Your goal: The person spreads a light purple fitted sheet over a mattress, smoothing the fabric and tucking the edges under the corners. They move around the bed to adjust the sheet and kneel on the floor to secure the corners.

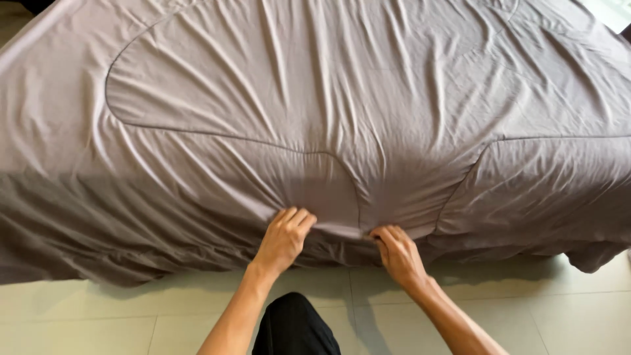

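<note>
Where it hangs over the near edge of the bed, the wrinkled mauve-grey quilted fabric bedspread (315,112) is gripped by both hands.

Item 1: bedspread. Covers the whole bed surface in view, from the far edge down over the near side, its hem hanging just above the floor. Curved stitched seams cross it; creases fan outward and upward from the gripped spot at lower centre. A short, taut fold of cloth runs between the two hands.

Item 2: left hand (284,240). Fingers curled tight, knuckles up, closed on a pinch of the bedspread at the near edge. Forearm bare, rising from the bottom of the view.

Item 3: right hand (399,255). Fingers likewise closed, pinching the same fold of bedspread just beside the left hand; the two hands are near but not touching. Forearm bare, entering from lower right.

Item 4: black cloth garment (294,327). Rounded dark shape at bottom centre, between the two forearms, belonging to the person.

Item 5: pale cream glossy tiled floor (98,315). Runs along the bottom of the view below the bedspread's hem; grout lines visible, shadow lying under the hanging cloth.
</note>
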